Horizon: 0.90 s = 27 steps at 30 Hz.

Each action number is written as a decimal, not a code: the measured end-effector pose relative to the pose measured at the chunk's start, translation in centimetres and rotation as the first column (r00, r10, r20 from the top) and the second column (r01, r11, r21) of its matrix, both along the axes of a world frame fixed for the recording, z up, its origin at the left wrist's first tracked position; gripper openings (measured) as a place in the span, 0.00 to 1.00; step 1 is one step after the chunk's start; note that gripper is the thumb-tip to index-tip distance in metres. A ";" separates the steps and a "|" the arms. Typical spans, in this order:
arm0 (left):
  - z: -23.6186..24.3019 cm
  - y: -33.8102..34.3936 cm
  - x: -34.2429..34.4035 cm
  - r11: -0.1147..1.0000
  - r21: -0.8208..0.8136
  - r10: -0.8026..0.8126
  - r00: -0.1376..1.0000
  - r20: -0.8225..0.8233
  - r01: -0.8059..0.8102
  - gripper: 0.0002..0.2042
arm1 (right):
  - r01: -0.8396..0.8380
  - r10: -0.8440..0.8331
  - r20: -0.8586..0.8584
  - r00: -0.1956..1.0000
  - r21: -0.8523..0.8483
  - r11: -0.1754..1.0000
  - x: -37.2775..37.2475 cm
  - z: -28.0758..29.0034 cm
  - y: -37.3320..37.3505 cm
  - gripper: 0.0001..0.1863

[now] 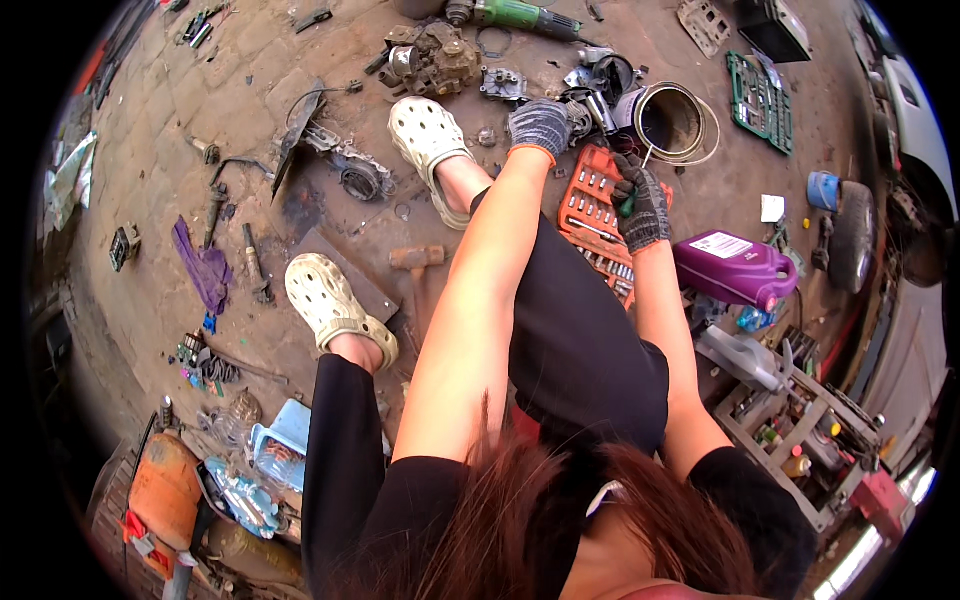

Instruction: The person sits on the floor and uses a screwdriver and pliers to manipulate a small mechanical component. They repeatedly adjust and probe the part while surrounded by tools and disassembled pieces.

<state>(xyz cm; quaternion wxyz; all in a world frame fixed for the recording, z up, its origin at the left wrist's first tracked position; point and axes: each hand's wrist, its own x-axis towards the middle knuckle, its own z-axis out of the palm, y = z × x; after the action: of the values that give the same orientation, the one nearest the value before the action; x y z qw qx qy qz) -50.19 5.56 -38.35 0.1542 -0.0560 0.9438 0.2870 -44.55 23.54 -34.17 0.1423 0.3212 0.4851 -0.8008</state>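
Observation:
My left hand point(540, 130), in a grey knit glove with an orange cuff, is closed at the edge of a greasy round metal part point(581, 118); its fingertips are partly hidden. Beside that part are a dark ring-shaped housing point(612, 76) and an open can point(672, 122). My right hand point(645, 208), in a matching glove, is closed around a green-handled screwdriver point(628, 206). Its thin shaft points toward the can's near rim. Below and between my hands lies an open orange socket set point(592, 205), with several sockets in its slots.
A purple jug point(735, 268) lies right of my right forearm. A hammer point(416, 260) and a metal plate point(345, 275) lie by my clogs. Beyond are a dirty engine part point(440, 58), a green angle grinder point(527, 17) and a green tool case point(760, 103).

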 end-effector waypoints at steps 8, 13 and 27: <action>-4.5 -1.2 1.1 0.979 0.206 -0.019 0.999 0.035 0.011 0.21 | -0.299 0.305 0.000 0.952 0.199 0.933 0.7 1.0 -2.4 0.09; -1.2 -2.0 2.0 0.926 0.355 0.072 0.982 0.177 -0.132 0.24 | -0.451 0.491 0.062 0.869 0.510 0.733 0.8 -0.9 -4.4 0.10; -6.2 -2.8 2.6 0.634 0.618 0.498 0.857 0.132 -0.464 0.23 | -0.378 0.552 -0.026 0.833 0.703 0.603 0.4 -5.0 -4.1 0.13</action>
<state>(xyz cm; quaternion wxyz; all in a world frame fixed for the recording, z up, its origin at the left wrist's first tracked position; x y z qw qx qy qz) -47.62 2.80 -44.57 0.0579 -0.2428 0.7458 0.6177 -44.11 19.42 -39.21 0.1618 0.1121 0.8203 -0.5371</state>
